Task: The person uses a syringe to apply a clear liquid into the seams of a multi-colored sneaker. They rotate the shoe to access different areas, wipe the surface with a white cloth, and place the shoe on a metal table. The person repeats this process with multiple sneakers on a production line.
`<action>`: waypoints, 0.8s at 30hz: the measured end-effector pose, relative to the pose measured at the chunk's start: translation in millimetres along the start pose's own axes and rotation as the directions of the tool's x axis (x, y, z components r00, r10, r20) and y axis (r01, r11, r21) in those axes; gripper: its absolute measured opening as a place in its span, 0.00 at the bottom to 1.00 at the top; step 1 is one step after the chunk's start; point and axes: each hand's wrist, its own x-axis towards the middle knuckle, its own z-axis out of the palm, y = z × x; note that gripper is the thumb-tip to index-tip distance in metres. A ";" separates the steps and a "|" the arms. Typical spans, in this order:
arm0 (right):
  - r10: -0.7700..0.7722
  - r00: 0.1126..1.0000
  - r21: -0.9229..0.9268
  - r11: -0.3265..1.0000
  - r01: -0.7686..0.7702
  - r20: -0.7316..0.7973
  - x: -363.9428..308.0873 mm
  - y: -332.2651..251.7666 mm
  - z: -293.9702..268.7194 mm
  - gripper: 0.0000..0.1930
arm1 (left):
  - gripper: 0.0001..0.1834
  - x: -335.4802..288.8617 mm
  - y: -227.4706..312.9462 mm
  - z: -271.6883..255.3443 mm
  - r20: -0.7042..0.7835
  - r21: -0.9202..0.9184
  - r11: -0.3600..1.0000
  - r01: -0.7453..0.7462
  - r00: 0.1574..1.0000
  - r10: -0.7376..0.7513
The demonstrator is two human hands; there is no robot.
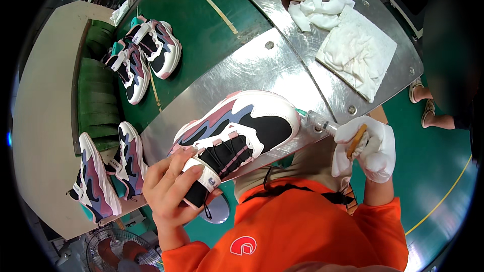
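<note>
Starting up close: orange shirt point(302, 226) at the bottom edge, then straight to the hands. Bare left hand point(169, 184) with fingers wrapped round the collar and tongue of a chunky white, black, mauve and blue sneaker point(229, 128), right at the near edge of the silvery metal bench point(242, 68), toe to the right. White-gloved right hand point(370, 151) with fingers closed round a clear plastic syringe with a teal tip point(322, 123), plus a tan strip point(356, 141) in the same grip; can't tell what for. Aimed at the toe edge, no idea whether touching or just shy of it.

Looks like spot gluing or a touch-up where sole meets upper. Needed next, at a guess: a steady left-hand hold, gentle plunger pressure, a slow trace along that seam, no drips on the white.

Farther out: crumpled white cloth point(348, 58) on a flat white square pad point(380, 45), maybe for wiping. Over to the left, a matching pair of sneakers point(93, 176), and beyond, another matching pair point(133, 68) on a green surface point(212, 32).
</note>
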 end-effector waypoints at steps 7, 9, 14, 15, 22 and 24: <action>0.008 1.000 -0.137 0.990 -0.010 -0.017 -1.1 -7.8 0.4 0.25 | 0.25 2.3 5.7 -2.1 0.010 0.010 1.000 0.011 1.000 -0.011; -0.021 1.000 -0.121 0.992 0.021 0.006 -1.1 -8.0 -1.8 0.23 | 0.24 -0.4 6.5 -1.7 0.002 0.013 1.000 0.012 1.000 -0.012; -0.218 0.954 -0.278 0.948 0.157 -0.206 13.5 -6.1 16.7 0.23 | 0.24 -7.4 11.9 2.6 -0.045 0.032 0.999 -0.025 0.999 0.027; -0.323 0.935 -0.433 0.871 0.231 -0.150 21.6 -3.6 26.6 0.23 | 0.23 -10.7 12.8 2.0 -0.044 0.062 0.998 -0.034 0.998 0.037; -0.417 0.905 -0.626 0.685 0.372 0.082 34.9 38.1 32.2 0.29 | 0.23 -12.4 20.5 2.2 -0.025 0.133 0.989 -0.066 0.997 0.070; -0.442 0.894 -0.674 0.640 0.369 0.070 27.6 38.0 30.3 0.27 | 0.23 -10.2 19.5 0.4 -0.013 0.129 0.990 -0.059 0.998 0.061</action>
